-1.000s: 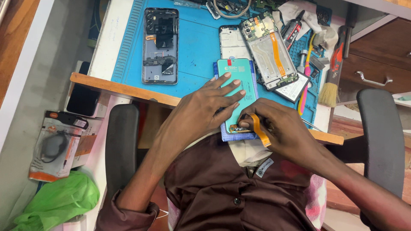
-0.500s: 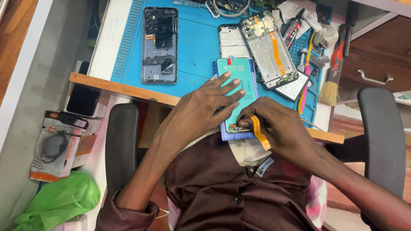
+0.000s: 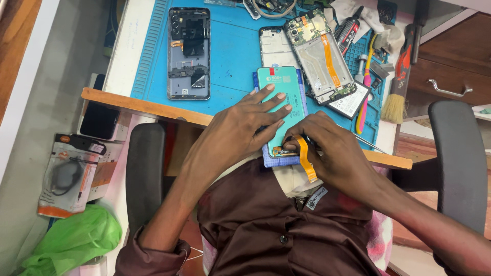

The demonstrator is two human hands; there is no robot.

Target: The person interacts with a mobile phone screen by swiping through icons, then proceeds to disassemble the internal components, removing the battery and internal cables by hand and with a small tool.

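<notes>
Little has shifted since earlier; left hand (image 3: 240, 128) still flat on teal screen panel (image 3: 280, 105); right hand (image 3: 332, 151) pinching its orange flex cable (image 3: 305, 158), seating it takes fine fingertip pressure.

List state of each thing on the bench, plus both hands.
Teal panel: flat on blue pad, pinned by left hand.
Orange flex: loose, hanging off the panel's near end.
Dark phone: back off, insides exposed.
Frame: stripped, board showing.
Brush: lying idle.
Left hand: fingers spread on panel.
Right hand: pinching at the flex.
</notes>
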